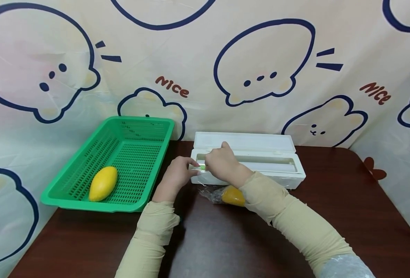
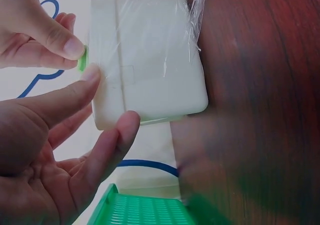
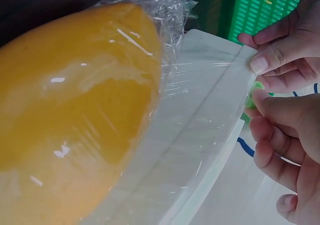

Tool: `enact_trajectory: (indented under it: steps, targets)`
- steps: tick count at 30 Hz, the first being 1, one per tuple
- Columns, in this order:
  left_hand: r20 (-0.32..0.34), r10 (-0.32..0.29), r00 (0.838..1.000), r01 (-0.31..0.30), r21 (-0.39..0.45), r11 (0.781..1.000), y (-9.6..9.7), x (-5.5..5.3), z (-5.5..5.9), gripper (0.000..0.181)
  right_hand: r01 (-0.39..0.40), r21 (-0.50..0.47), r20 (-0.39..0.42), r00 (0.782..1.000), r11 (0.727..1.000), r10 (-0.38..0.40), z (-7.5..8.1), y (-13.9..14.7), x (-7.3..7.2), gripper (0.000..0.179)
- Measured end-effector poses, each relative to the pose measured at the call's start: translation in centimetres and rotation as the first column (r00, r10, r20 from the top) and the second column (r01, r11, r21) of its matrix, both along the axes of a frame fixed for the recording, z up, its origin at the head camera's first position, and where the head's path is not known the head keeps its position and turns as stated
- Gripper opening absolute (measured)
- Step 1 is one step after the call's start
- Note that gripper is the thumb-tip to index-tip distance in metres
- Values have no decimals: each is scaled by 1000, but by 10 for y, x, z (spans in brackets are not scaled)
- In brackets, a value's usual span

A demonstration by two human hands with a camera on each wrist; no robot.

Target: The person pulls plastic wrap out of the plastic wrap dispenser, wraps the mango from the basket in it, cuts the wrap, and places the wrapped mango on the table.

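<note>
Two hands at the wrap box's left end, mid frame.

Far left sat a green basket [image 1: 73, 193] w/ a bare yellow mango [image 1: 102, 183]. Next, the left hand [image 1: 177, 175] held the white wrap box [image 1: 260, 164] end, thumb & finger curled on it. The right hand [image 1: 221, 163] pinched the small green cutter tab [image 2: 83, 59]. Best to hold the box still & slide the tab straight. Under it, lower mid, lay a wrapped mango [image 1: 232, 195]: orange-yellow, shiny, film crinkly.

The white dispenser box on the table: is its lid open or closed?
Open. The white dispenser box has its lid tipped back toward the curtain, exposing the long inner slot, with both hands at its left end.
</note>
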State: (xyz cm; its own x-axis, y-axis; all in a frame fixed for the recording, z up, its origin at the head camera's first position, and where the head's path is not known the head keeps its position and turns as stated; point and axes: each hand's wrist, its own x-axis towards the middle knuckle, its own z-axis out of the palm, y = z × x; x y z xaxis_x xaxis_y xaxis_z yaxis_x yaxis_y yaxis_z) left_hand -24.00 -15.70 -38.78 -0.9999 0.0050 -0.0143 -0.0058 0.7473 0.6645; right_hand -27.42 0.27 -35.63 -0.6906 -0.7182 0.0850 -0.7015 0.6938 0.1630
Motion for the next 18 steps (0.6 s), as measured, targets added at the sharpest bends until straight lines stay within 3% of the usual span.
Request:
enact_trajectory:
  steps: [12,18]
  targets:
    - [4,-1,1000,1,-8,1000,-3,1,1,19,-10,-7,16,1000,1000,10,3,13,0,12]
    - [8,2,1000,-2,0,1000,1,-1,-2,20,29,-27,68,997,999,-27,7,50,-1,9]
